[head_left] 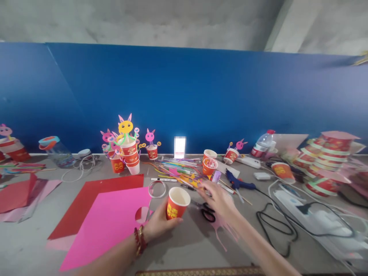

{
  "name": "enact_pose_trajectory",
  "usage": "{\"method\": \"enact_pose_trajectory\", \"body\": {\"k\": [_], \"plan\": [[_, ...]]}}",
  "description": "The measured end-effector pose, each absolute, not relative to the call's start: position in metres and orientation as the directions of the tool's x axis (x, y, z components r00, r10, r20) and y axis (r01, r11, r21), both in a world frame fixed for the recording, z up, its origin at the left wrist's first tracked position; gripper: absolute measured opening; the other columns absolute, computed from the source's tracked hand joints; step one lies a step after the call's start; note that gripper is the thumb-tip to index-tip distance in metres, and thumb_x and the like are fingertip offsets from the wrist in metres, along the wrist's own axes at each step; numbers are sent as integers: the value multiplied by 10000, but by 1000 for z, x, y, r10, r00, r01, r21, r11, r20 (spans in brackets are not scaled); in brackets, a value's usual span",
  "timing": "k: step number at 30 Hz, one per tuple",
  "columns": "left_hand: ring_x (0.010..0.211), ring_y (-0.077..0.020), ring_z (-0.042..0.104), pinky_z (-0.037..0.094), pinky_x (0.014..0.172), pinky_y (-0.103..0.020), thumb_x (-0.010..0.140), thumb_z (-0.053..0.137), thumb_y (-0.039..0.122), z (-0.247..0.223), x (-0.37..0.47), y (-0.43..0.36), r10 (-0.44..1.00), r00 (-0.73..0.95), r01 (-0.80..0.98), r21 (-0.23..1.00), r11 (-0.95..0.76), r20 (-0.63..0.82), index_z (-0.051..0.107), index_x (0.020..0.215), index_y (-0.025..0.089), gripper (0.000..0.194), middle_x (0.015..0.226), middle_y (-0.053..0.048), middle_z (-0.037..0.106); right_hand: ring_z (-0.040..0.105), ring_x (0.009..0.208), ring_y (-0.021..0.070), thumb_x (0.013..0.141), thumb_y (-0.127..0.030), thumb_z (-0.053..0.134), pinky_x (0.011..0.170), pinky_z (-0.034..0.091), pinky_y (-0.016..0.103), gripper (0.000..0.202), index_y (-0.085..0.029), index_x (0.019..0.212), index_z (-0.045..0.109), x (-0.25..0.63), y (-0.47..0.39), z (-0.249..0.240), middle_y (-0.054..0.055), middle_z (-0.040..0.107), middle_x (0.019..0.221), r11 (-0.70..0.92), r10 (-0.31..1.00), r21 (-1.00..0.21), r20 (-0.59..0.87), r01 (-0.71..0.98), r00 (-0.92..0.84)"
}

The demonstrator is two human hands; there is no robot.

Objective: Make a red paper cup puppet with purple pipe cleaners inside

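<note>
My left hand is wrapped round a red paper cup with yellow print, its white inside tilted toward me. My right hand reaches over the craft pile, fingers stretched toward yellow paper pieces and markers. Nothing plainly shows in its fingers, though the tips blend into the clutter. Black-handled scissors lie between my hands, with pink paper scraps under my right wrist. A roll of clear tape lies just beyond my left hand. Pink sheet is left of it.
Finished cup figures stand at the back left. Behind the pile are a lit phone and a cup of small pieces. On the right lie a blue glue gun, its looping cable, a power strip and stacked cups.
</note>
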State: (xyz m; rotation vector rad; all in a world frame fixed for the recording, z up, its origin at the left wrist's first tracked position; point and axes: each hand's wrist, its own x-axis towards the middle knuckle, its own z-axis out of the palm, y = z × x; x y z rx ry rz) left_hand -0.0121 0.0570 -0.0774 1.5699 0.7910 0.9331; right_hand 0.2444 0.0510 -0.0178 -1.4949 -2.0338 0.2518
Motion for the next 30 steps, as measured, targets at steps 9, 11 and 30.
{"method": "enact_pose_trajectory", "body": {"k": [9, 11, 30], "plan": [[1174, -317, 614, 503, 999, -424, 746, 793, 349, -73, -18, 50, 858, 402, 284, 848, -447, 318, 425, 1414, 220, 774, 1321, -127, 630, 655, 965, 292, 828, -156, 548, 865, 451, 379, 135, -208, 823, 673, 240, 49, -59, 121, 730, 978, 316, 947, -359, 173, 879, -269], [1198, -332, 602, 493, 1018, -456, 771, 766, 369, -74, -23, 51, 835, 391, 395, 749, -532, 387, 409, 1433, 230, 765, 1339, -138, 616, 655, 936, 281, 809, -167, 560, 834, 449, 359, 117, -217, 810, 667, 239, 52, -57, 109, 727, 942, 302, 952, -395, 179, 867, -250], [1355, -322, 493, 412, 1118, -489, 828, 674, 349, -78, -27, 65, 899, 289, 39, 934, -356, 330, 351, 1498, 253, 749, 1488, -127, 513, 704, 627, 189, 771, -384, 752, 620, 596, 305, 220, -180, 804, 676, 203, 91, -31, 53, 722, 699, -85, 992, -953, -54, -291, -112]]}}
